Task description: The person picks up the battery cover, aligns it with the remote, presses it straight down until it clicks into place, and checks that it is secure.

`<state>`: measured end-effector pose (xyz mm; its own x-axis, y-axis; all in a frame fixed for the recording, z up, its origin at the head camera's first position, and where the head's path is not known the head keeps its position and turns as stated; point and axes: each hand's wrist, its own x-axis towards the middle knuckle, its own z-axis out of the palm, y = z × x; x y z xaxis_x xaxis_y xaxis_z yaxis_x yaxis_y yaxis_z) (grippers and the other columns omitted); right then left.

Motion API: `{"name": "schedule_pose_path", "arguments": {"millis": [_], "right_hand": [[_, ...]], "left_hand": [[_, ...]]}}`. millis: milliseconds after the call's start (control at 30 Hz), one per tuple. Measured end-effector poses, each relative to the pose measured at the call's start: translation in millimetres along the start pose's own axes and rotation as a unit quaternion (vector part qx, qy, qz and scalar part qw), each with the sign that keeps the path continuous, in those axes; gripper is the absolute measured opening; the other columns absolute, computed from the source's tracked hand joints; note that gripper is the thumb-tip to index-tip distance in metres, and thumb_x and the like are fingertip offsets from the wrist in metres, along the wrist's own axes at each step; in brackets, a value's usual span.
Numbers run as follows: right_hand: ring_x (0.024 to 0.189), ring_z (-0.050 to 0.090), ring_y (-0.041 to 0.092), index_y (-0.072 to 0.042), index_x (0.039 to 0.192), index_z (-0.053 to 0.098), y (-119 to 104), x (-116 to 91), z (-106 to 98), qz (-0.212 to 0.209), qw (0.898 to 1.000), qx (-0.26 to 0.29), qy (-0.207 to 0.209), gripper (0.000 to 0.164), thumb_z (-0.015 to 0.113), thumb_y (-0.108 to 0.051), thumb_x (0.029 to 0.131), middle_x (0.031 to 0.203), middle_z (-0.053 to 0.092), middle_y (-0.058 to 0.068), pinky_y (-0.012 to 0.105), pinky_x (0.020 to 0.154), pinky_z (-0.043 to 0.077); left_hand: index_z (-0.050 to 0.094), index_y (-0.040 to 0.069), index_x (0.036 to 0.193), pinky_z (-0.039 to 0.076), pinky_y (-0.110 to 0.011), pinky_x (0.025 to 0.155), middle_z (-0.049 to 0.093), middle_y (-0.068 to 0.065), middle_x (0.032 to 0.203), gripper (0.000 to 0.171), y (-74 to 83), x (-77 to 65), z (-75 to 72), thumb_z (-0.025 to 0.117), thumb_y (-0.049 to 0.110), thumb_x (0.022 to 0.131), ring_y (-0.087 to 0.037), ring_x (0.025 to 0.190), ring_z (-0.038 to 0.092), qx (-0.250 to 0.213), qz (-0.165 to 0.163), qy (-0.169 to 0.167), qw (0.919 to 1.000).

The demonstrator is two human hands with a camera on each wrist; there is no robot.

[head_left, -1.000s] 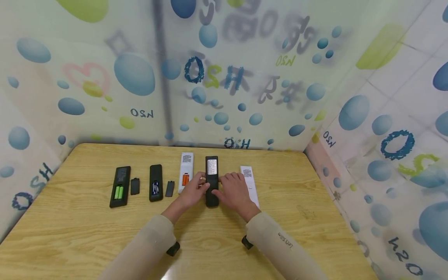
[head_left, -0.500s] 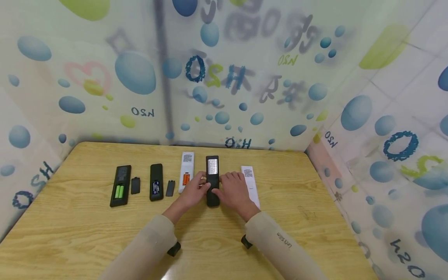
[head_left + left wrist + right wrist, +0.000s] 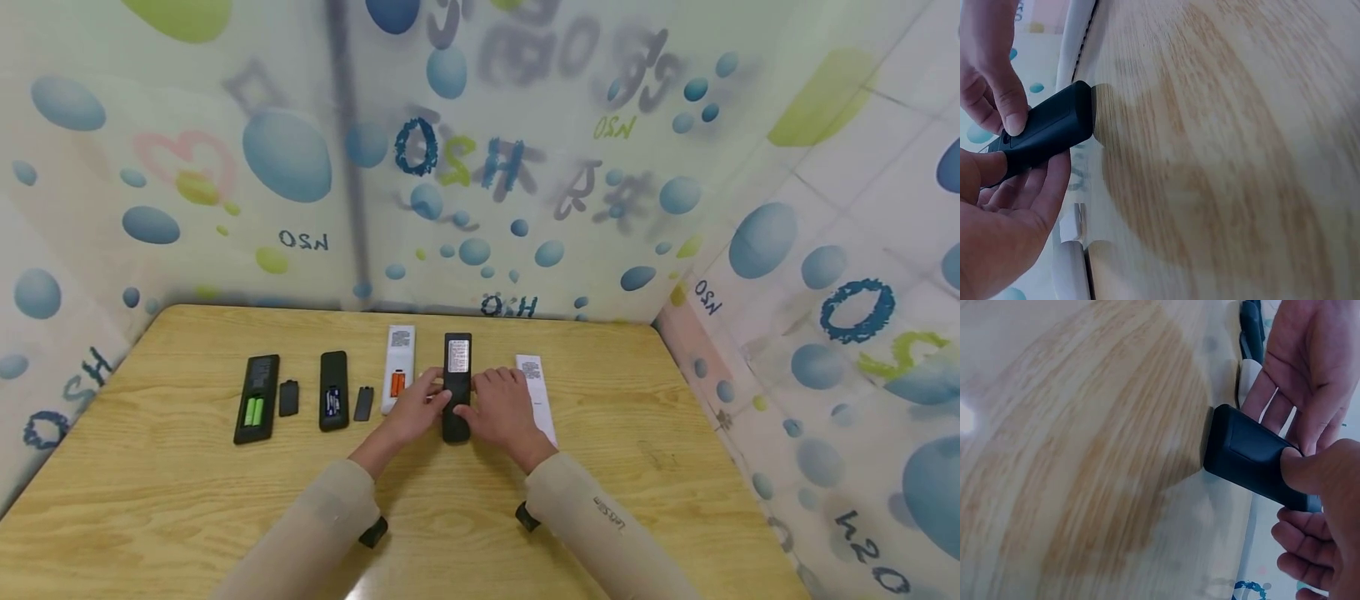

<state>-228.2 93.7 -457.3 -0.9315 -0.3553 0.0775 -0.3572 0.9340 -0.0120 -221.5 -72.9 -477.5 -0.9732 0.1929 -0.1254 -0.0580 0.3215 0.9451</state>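
Note:
A black remote control (image 3: pixel 457 385) lies back side up between both hands in the head view, a printed label near its far end. My left hand (image 3: pixel 411 412) grips its left side, thumb on top; the left wrist view shows fingers underneath. My right hand (image 3: pixel 504 413) holds the other side, its thumb (image 3: pixel 1300 472) pressing on the back by the battery cover (image 3: pixel 1254 445), which sits in place. To the left lies a white remote (image 3: pixel 400 358) with orange batteries showing. Just beyond the right hand is another white remote (image 3: pixel 534 387), partly hidden by it.
Farther left lie a black remote (image 3: pixel 262 372) with green batteries, a loose battery cover (image 3: pixel 288 398), another black remote (image 3: pixel 333 368) with blue batteries, and a second loose cover (image 3: pixel 363 404). The wooden table (image 3: pixel 180 500) meets a patterned wall covering (image 3: pixel 525 250) behind.
Both hands keep their hold on the black remote, with its cover in place. The remote shifts only very slightly to the right between the hands.

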Motion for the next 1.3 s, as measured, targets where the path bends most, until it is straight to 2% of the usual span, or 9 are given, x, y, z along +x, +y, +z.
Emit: {"name": "schedule_pose_path", "arguments": {"millis": [233,567,867,1300], "right_hand": [[0.098,0.054,0.02,-0.016,0.097,0.065,-2.2,2.5,-1.1,0.037,0.999,0.024,-0.008,0.041,0.063,-0.056,0.088,0.09,0.063,-0.003,0.042,0.102,0.037],[0.096,0.055,0.019,-0.019,0.094,0.067,-2.3,4.5,2.5,0.038,0.999,0.036,0.0,0.035,0.063,-0.054,0.089,0.091,0.065,-0.004,0.041,0.098,0.037],[0.101,0.056,0.02,-0.017,0.105,0.068,-0.8,4.2,3.1,0.011,1.0,0.022,-0.011,0.042,0.059,-0.056,0.091,0.098,0.067,-0.002,0.042,0.101,0.038],[0.11,0.056,0.022,-0.018,0.116,0.067,4.7,0.6,2.6,0.0,1.0,0.023,-0.008,0.048,0.054,-0.058,0.093,0.11,0.068,-0.001,0.043,0.102,0.037]], "left_hand": [[0.043,0.016,0.142,0.055,-0.043,0.091,0.056,-0.018,0.14,0.04,1.5,0.2,2.3,0.049,0.017,0.103,-0.033,0.124,0.057,0.025,0.002,-0.002,0.9997],[0.042,0.015,0.144,0.054,-0.044,0.092,0.057,-0.018,0.138,0.042,3.9,0.4,2.4,0.05,0.018,0.103,-0.032,0.124,0.058,0.047,0.002,0.014,0.9988],[0.041,0.01,0.141,0.055,-0.043,0.091,0.057,-0.022,0.136,0.039,0.9,0.0,0.9,0.048,0.014,0.103,-0.032,0.122,0.059,0.017,0.001,0.014,0.9998],[0.041,0.006,0.139,0.055,-0.043,0.09,0.059,-0.023,0.132,0.037,0.8,1.7,3.0,0.048,0.013,0.103,-0.031,0.116,0.061,0.001,0.005,0.013,0.9999]]}}
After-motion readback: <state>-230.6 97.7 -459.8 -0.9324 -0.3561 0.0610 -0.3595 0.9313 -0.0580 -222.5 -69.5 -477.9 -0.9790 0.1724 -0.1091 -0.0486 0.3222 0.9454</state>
